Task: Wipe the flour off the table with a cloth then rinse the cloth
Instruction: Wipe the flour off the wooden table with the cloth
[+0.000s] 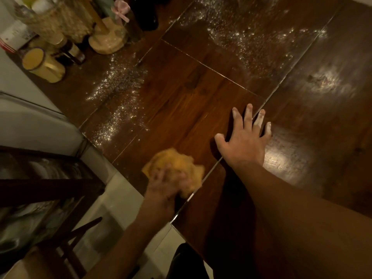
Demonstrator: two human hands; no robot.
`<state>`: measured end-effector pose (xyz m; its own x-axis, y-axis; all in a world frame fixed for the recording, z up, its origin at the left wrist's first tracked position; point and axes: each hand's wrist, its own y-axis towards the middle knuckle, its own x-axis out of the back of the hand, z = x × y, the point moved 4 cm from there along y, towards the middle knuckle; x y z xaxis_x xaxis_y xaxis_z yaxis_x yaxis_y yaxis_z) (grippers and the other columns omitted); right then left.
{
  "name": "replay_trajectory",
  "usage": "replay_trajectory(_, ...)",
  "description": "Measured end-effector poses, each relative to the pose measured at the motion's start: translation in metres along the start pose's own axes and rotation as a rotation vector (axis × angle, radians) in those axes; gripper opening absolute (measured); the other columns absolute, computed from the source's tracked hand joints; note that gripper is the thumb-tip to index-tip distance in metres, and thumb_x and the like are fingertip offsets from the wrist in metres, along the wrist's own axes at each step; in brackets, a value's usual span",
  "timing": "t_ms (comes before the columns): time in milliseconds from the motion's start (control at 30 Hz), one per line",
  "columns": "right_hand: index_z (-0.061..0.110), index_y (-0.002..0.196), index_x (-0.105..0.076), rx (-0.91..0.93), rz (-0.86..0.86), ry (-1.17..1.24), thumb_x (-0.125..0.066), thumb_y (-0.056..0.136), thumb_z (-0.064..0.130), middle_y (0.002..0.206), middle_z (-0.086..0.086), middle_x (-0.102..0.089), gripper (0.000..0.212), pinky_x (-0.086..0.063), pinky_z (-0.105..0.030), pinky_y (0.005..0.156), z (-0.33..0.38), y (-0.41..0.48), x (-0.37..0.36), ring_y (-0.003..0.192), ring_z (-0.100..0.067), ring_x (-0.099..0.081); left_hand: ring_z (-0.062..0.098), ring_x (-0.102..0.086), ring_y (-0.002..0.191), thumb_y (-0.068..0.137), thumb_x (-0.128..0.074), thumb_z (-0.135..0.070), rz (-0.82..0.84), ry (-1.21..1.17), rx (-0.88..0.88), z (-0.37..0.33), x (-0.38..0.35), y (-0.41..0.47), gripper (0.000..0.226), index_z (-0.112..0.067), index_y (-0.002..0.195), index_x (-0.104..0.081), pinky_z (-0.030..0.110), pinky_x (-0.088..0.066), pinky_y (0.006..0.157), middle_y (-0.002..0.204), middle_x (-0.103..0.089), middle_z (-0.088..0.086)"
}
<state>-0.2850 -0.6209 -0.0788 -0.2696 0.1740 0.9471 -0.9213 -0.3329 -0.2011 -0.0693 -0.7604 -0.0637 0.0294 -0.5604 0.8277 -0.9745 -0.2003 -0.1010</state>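
The left hand (pixel 167 184) is gripping a crumpled orange cloth (pixel 177 166) with curled fingers, though motion blur is hiding the exact hold. It is pressing the cloth onto the dark brown wooden table (pixel 191 93) right at the near edge, in the lower centre of the frame. The right hand (pixel 244 137) is lying flat just right of centre, fingers spread and straight and holding nothing, with its fingertips (pixel 259 119) whitened.

Most of the scattered white flour (pixel 118 97) is sitting at left centre. Further patches are lying at the upper centre, and a pale smear is showing at the right.

The likeliest slip, as I judge it, is a stroke running off the edge, which would be dropping flour onto the pale floor (pixel 124 198) below the cloth. The dusty right hand is probably printing fresh marks on the wood it is leaning on. The grooves between the boards are likely trapping powder that a flat pass would be skipping. A wide sweep toward the upper left risks knocking the yellow metal mug (pixel 43 64) or the round wooden stand (pixel 106 39), both standing near the flour. Whether the cloth is damp cannot be told; if it is, it may be smearing flour into paste.
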Motion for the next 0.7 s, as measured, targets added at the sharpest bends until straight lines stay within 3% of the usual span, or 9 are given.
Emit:
replay_trajectory(100, 0.025, 0.158, -0.013, 0.005, 0.000, 0.012, -0.034, 0.087, 0.061, 0.168, -0.010, 0.004, 0.082, 0.001, -0.060, 0.120, 0.000, 0.000, 0.001, 0.153, -0.038, 0.009, 0.008, -0.020, 0.144, 0.085, -0.044, -0.015, 0.307, 0.106, -0.323, 0.002, -0.006, -0.026, 0.060, -0.052, 0.132, -0.042, 0.043, -0.019, 0.115, 0.141, -0.037, -0.032)
replay_trajectory(167, 0.026, 0.158, -0.013, 0.004, 0.001, 0.024, -0.035, 0.088, 0.061, 0.168, -0.009, 0.004, 0.082, 0.002, -0.060, 0.120, -0.001, 0.001, 0.001, 0.153, -0.037, 0.009, 0.004, -0.028, 0.140, 0.081, -0.045, -0.012, 0.314, 0.192, -0.404, 0.024, 0.012, -0.022, 0.060, -0.051, 0.127, -0.047, 0.047, -0.027, 0.112, 0.137, -0.044, -0.030)
replay_trajectory(200, 0.026, 0.158, -0.014, 0.002, -0.003, 0.027, -0.035, 0.088, 0.061, 0.168, -0.008, 0.004, 0.081, 0.002, -0.060, 0.120, -0.001, 0.001, 0.002, 0.153, -0.037, 0.009, 0.001, -0.031, 0.138, 0.080, -0.046, -0.008, 0.267, 0.174, -0.354, 0.036, 0.022, -0.014, 0.058, -0.047, 0.122, -0.055, 0.049, -0.032, 0.110, 0.133, -0.050, -0.027)
replay_trajectory(267, 0.027, 0.157, -0.015, 0.000, -0.008, 0.041, -0.035, 0.087, 0.061, 0.168, -0.008, 0.003, 0.080, 0.001, -0.060, 0.120, -0.001, 0.002, 0.002, 0.153, -0.036, 0.009, -0.005, -0.032, 0.134, 0.081, -0.052, 0.003, 0.076, 0.023, -0.064, 0.055, 0.043, 0.001, 0.051, -0.035, 0.112, -0.066, 0.049, -0.037, 0.107, 0.128, -0.057, -0.017)
replay_trajectory(333, 0.027, 0.157, -0.017, -0.002, -0.013, 0.054, -0.035, 0.087, 0.061, 0.168, -0.007, 0.002, 0.080, 0.001, -0.060, 0.120, -0.002, 0.001, 0.001, 0.153, -0.036, 0.008, -0.003, -0.033, 0.133, 0.087, -0.057, 0.003, -0.143, -0.139, 0.302, 0.057, 0.047, 0.000, 0.048, -0.038, 0.111, -0.065, 0.041, -0.037, 0.108, 0.135, -0.052, -0.018)
replay_trajectory(400, 0.027, 0.156, -0.018, -0.005, -0.022, 0.064, -0.036, 0.087, 0.060, 0.168, -0.007, 0.000, 0.079, 0.001, -0.060, 0.120, -0.002, 0.001, 0.001, 0.153, -0.036, 0.007, -0.001, -0.029, 0.134, 0.088, -0.057, -0.001, -0.212, -0.144, 0.482, 0.034, 0.030, -0.020, 0.051, -0.046, 0.111, -0.060, 0.037, -0.037, 0.108, 0.141, -0.042, -0.022)
replay_trajectory(500, 0.026, 0.156, -0.021, -0.008, -0.035, 0.059, -0.036, 0.087, 0.060, 0.168, -0.009, -0.003, 0.079, -0.001, -0.061, 0.120, 0.000, 0.002, 0.002, 0.153, -0.036, 0.005, -0.004, -0.023, 0.137, 0.083, -0.059, 0.009, -0.127, -0.160, 0.360, -0.003, 0.002, -0.054, 0.069, -0.050, 0.118, -0.055, 0.036, -0.036, 0.107, 0.134, -0.036, -0.042)
replay_trajectory(600, 0.026, 0.155, -0.022, -0.010, -0.044, 0.058, -0.036, 0.086, 0.060, 0.168, -0.009, -0.004, 0.078, -0.002, -0.061, 0.120, 0.000, 0.002, 0.001, 0.153, -0.037, 0.004, 0.003, -0.025, 0.137, 0.084, -0.059, 0.003, -0.042, -0.035, 0.148, 0.007, 0.010, -0.052, 0.074, -0.057, 0.125, -0.046, 0.052, -0.036, 0.108, 0.139, -0.026, -0.046)
replay_trajectory(700, 0.026, 0.155, -0.022, -0.008, -0.045, 0.060, -0.036, 0.086, 0.061, 0.168, -0.008, -0.004, 0.078, -0.001, -0.060, 0.120, 0.000, 0.002, 0.001, 0.153, -0.036, 0.005, 0.020, -0.028, 0.140, 0.095, -0.050, -0.013, -0.098, 0.032, 0.388, 0.048, 0.036, -0.014, 0.054, -0.049, 0.134, -0.042, 0.056, -0.038, 0.106, 0.151, -0.020, -0.029)
